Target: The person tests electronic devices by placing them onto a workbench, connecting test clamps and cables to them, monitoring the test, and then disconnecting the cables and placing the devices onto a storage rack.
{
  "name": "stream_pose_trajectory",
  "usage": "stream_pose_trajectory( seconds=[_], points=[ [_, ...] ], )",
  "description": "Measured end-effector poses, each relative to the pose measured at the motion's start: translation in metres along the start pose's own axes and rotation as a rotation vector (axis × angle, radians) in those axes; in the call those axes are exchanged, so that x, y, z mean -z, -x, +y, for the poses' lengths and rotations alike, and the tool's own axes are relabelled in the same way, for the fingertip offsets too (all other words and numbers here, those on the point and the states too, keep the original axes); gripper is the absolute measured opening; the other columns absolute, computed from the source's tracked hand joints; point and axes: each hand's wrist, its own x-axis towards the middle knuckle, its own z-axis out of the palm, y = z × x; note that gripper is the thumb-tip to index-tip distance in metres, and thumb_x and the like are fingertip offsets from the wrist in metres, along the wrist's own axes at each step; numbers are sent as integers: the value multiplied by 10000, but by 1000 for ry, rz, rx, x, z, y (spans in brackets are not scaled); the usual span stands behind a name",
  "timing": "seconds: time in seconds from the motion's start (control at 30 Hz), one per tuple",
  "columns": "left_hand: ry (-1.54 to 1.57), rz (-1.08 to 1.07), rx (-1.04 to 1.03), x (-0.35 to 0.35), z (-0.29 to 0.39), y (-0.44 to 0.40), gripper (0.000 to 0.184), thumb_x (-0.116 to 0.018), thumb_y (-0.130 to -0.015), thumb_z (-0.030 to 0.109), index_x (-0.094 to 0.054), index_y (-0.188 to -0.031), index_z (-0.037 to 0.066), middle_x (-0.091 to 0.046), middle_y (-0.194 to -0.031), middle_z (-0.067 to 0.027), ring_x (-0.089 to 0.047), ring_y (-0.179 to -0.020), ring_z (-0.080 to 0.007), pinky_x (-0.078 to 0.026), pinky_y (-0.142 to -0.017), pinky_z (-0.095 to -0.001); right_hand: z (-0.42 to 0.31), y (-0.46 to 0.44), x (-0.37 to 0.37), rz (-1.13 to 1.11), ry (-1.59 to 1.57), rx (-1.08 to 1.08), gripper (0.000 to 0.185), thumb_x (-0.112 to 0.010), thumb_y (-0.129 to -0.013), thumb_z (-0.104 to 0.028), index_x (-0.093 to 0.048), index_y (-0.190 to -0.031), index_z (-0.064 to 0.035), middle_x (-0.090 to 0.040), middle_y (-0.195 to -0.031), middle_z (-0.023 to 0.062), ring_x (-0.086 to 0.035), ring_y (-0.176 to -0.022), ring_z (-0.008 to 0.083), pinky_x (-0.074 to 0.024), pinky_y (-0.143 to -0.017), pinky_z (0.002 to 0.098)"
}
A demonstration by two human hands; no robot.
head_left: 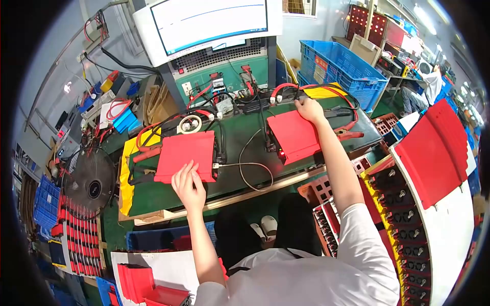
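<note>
Left hand [190,186] on left box [186,153], fingers apart; right hand [310,109] at right box [292,135], grip unclear. Left cable [241,163] plugged; remainder unclear.

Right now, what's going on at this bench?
One person has two red-cased electronic units on the green bench top. Their left hand rests, fingers extended, on the near edge of the left unit, which has a grey cable at its side. Their right hand is at the far edge of the right unit; its exact grip isn't clear. A red light shows at that unit's end. The monitor behind displays a curve.
</note>
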Motion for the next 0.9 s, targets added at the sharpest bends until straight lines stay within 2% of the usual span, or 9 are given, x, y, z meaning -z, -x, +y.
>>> stream_pose_trajectory(
  seconds=[0.17,0.9],
  points=[
    [22,6,12,1,-1,1,240,-574,-1045,148,-774,-1140,54,-751,-1246,-77,-652,-1211,-286,-391,-1115,-465,1,0,-1,-5,-4,11,457,-591,-998,-474,-827,-937,-88,-759,-941,257,-738,-945,444,-578,-897,531],
    [15,-5,8,1,-2,1,238,-577,-1039,140,-780,-1130,56,-751,-1252,-76,-650,-1215,-287,-396,-1115,-463,-4,2,4,-55,49,-14,458,-575,-1008,-487,-830,-973,-108,-765,-980,251,-739,-982,435,-575,-923,523]
  ],
)
